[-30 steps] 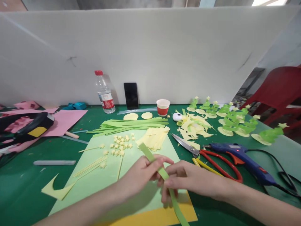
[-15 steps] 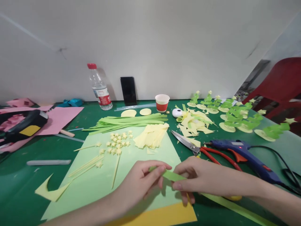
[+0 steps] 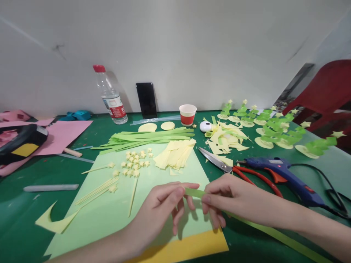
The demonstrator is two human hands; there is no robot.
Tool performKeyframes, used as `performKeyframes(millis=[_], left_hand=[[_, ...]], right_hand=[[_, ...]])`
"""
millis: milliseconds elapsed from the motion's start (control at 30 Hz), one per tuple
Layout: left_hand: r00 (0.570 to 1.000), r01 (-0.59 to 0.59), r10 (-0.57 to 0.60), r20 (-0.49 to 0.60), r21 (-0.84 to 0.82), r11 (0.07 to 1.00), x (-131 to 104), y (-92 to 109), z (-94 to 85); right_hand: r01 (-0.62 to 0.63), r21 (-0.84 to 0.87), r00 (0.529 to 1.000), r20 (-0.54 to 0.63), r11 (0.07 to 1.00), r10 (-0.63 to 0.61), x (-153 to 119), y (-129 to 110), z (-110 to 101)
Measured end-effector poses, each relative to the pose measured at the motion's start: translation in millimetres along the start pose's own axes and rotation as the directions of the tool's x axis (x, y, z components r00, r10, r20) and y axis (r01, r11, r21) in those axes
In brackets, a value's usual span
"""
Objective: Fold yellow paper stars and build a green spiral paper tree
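A long green paper strip (image 3: 194, 192) stretches between my two hands above the pale green sheet. My left hand (image 3: 167, 204) pinches its end between thumb and index finger, the other fingers hanging loosely. My right hand (image 3: 227, 195) grips the strip a short way along, and the rest trails under my right forearm to the lower right. Beyond my hands lie small folded paper stars (image 3: 136, 162) and a stack of pale yellow paper strips (image 3: 177, 155). Several thin yellow paper sticks (image 3: 97, 191) rest at the left, and green strips (image 3: 148, 138) are heaped behind.
Red-handled scissors (image 3: 219, 162) and a blue glue gun (image 3: 285, 175) lie right of my hands. Finished green paper plants (image 3: 274, 131) stand at the back right. Along the wall are a bottle (image 3: 112, 100), a phone (image 3: 146, 100) and a paper cup (image 3: 188, 116). A tape dispenser (image 3: 23, 144) sits left.
My hands have shifted slightly, and the strip section between them is now flatter and closer to level. My left fingers have spread downward. The whole view has tilted a little.
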State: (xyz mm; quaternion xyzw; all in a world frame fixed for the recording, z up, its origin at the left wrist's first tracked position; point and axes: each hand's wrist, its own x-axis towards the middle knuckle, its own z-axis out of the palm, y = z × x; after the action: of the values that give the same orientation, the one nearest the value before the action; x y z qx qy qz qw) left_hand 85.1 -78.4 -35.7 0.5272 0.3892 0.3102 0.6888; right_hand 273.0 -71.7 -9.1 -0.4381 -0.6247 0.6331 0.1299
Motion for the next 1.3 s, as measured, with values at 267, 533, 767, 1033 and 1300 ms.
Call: performKeyframes(millis=[267, 533, 767, 1033, 1300], left_hand=[[1.000, -0.030, 0.030, 0.000, 0.069, 0.997, -0.1, -0.4, -2.4], [0.998, -0.061, 0.057, 0.036, 0.120, 0.991, -1.4, 2.8, 1.0], [0.995, -0.095, 0.091, 0.042, 0.099, 0.991, -2.8, 0.5, -2.1], [0.998, -0.057, 0.056, 0.015, 0.092, 0.994, -0.7, 0.6, -0.1], [0.999, -0.009, 0.013, -0.045, 0.088, 0.996, 0.6, 4.4, 1.9]], right_hand=[[-0.013, -0.038, 1.000, 0.025, 0.999, 0.014, -3.7, -3.4, -5.9], [0.036, -0.274, 0.999, -0.027, 0.961, -0.045, -6.9, -6.2, 1.2], [0.051, -0.372, 0.996, -0.051, 0.927, -0.075, -5.7, -4.2, -1.1], [0.078, -0.474, 0.989, -0.074, 0.877, -0.128, -9.5, -6.1, -0.8], [0.080, -0.548, 0.986, -0.081, 0.833, -0.148, -8.2, -2.1, -0.8]])
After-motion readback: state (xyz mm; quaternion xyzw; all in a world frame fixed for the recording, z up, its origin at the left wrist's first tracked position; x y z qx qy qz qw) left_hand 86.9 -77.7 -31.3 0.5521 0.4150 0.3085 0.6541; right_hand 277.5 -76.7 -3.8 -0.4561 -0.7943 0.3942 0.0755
